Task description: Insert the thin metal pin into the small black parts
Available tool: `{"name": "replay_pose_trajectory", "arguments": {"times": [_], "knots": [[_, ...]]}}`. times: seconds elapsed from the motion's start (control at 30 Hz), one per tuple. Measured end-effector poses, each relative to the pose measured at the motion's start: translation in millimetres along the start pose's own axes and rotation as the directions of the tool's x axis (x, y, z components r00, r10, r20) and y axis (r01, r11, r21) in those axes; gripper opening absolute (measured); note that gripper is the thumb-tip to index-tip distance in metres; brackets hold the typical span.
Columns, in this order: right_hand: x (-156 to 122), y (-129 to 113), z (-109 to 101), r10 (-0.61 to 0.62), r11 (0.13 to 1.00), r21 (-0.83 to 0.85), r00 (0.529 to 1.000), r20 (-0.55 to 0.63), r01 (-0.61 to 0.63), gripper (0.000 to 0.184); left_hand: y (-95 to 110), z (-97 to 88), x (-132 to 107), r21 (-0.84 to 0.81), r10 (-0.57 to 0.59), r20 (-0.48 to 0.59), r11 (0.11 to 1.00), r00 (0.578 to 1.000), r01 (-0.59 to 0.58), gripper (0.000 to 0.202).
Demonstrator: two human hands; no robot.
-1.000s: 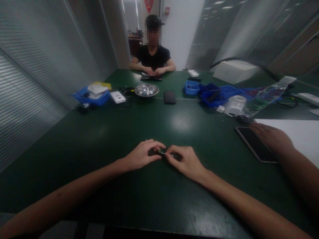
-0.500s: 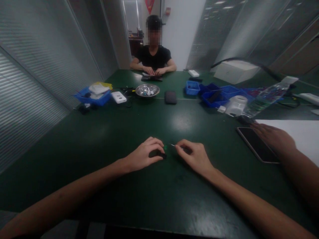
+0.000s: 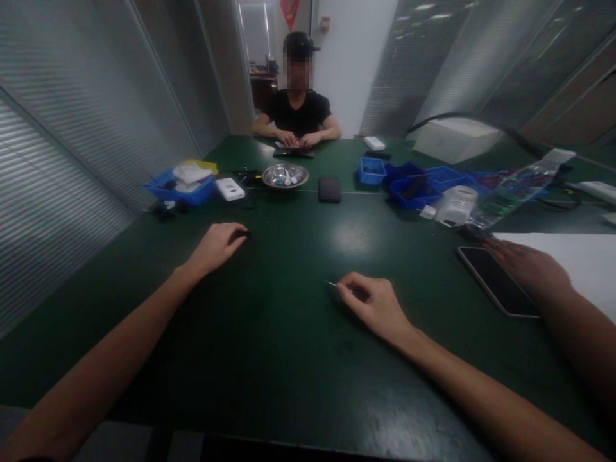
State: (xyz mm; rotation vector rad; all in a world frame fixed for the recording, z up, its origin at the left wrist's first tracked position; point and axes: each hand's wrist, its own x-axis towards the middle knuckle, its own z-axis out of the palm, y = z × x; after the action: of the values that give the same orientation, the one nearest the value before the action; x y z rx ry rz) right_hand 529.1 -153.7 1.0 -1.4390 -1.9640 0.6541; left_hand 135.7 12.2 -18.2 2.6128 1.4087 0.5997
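Observation:
My left hand (image 3: 216,247) is over the left part of the green table, its fingertips closed around a small black piece (image 3: 246,235). What kind of piece it is cannot be made out, and the fingers hide most of it. Nearer the middle, my right hand (image 3: 373,301) rests low on the table. Thumb and forefinger there pinch a thin metal-tipped tool (image 3: 330,283) whose slim bright point juts out to the left; its other end is hidden in the hand.
A steel bowl (image 3: 285,176) holds small white items. Blue bins (image 3: 371,171) stand at right, another blue bin (image 3: 180,192) at left. A black wallet-like square (image 3: 330,190) lies mid-table. At right, another person's hand (image 3: 534,266) lies by a phone (image 3: 498,282). Someone sits opposite.
My left hand has moved left and away from me with the black piece, leaving the right hand's side. The green bit beside its fingers no longer shows. My right hand has stayed nearly still.

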Motion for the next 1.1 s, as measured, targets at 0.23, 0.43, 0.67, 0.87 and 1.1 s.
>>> {"name": "replay_pose_trajectory", "arguments": {"times": [0.23, 0.43, 0.67, 0.87, 1.1], "knots": [[-1.0, -1.8, -1.0, 0.001, 1.0, -0.002, 1.0, 0.014, -0.001, 0.028, -60.2, -11.3, -9.5, 0.047, -0.321, -0.123, 0.943, 0.939, 0.329, 0.038], [-1.0, -0.2, -0.7, 0.004, 1.0, -0.007, 1.0, 0.012, -0.004, 0.026, -60.9, -9.5, -7.7, 0.039, -0.415, -0.241, 0.899, 0.878, 0.436, 0.033], [-1.3, -0.7, -1.5, 0.004, 1.0, -0.006, 1.0, 0.024, -0.004, 0.027, -85.7, -9.1, -11.0, -0.017, -0.517, -0.331, 0.839, 0.789, 0.543, 0.039], [-1.4, -1.4, -2.5, -0.006, 1.0, -0.014, 1.0, 0.02, 0.006, 0.029, -94.9, -10.2, -11.2, -0.034, -0.608, -0.278, 0.78, 0.744, 0.625, 0.028], [-2.2, -1.0, -2.2, 0.007, 1.0, -0.014, 1.0, 0.027, -0.007, 0.028, -76.1, -8.4, -8.9, -0.117, -0.5, -0.322, 0.864, 0.804, 0.49, 0.023]]}}
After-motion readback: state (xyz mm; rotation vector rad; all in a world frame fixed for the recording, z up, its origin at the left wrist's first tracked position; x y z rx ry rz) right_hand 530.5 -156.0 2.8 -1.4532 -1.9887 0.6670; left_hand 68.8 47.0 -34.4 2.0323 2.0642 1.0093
